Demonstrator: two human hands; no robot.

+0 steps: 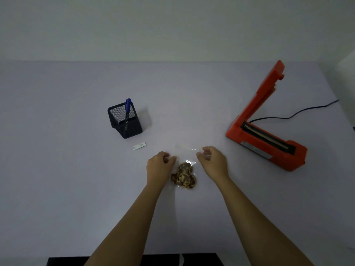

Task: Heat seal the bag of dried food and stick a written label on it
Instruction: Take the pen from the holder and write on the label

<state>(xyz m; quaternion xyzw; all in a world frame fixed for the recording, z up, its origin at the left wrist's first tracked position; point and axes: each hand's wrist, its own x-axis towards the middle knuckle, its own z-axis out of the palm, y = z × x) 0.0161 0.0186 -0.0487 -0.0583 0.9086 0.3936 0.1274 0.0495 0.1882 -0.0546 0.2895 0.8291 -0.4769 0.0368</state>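
A clear plastic bag lies flat on the table in front of me, with brown and cream dried food bunched at its near end. My left hand pinches the bag's left edge. My right hand pinches its right edge, fingers curled over the plastic. An orange heat sealer stands to the right with its arm raised. A small white label lies to the left of the bag. A blue pen stands in a black mesh holder behind the label.
The sealer's black cord runs off to the right along the table. A white object stands at the far right edge. A dark strip runs along the table's near edge. The white wall rises behind the table.
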